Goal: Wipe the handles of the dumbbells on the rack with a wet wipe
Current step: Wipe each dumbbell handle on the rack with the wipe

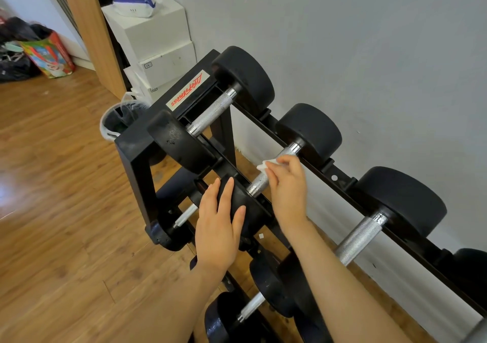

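Observation:
A black dumbbell rack (133,158) holds three dumbbells on its top tier along the grey wall. My right hand (287,184) pinches a small white wet wipe (267,164) against the knurled metal handle (259,182) of the middle dumbbell. My left hand (218,221) rests flat, fingers straight, on that dumbbell's near black head (237,197). The far dumbbell's handle (210,114) and the near dumbbell's handle (361,237) lie bare. Lower tiers hold smaller dumbbells (253,305), partly hidden by my arms.
White boxes (155,42) stacked beyond the rack carry a wet wipe pack (134,3). A small lined bin (120,121) stands at the rack's far end. Bags (39,50) sit on the wooden floor at far left.

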